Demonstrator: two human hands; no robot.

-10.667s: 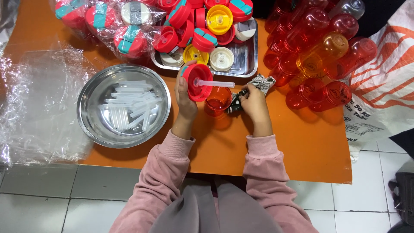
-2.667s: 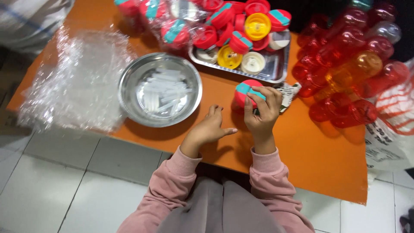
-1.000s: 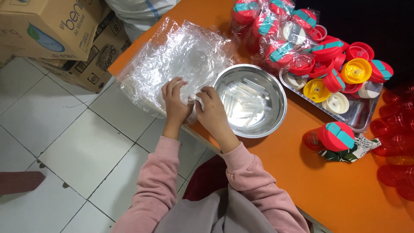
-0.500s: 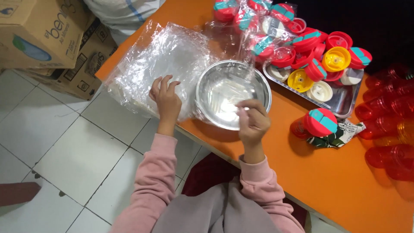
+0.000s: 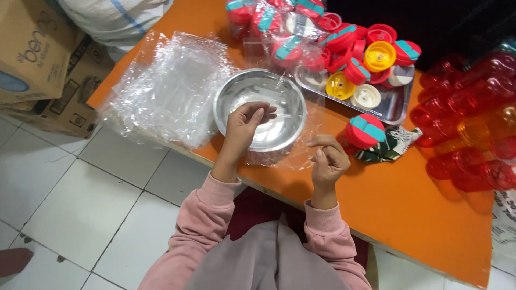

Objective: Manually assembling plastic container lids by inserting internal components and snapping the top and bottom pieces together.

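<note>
Head view: both hands are pinching a clear plastic bag [image 5: 293, 115] stretched between them over the steel bowl [image 5: 259, 107] — the left hand [image 5: 243, 124] gripping its near-left edge, the right hand [image 5: 328, 159] clamping its right corner, just beside a red lidded cup [image 5: 363, 131].

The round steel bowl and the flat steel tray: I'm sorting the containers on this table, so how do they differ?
The round steel bowl is deep and holds white straws; the flat steel tray is shallow, rectangular and holds red, yellow and white lids. The bowl sits near the table's front edge under the left hand; the tray lies farther back. Both are shiny metal.
</note>
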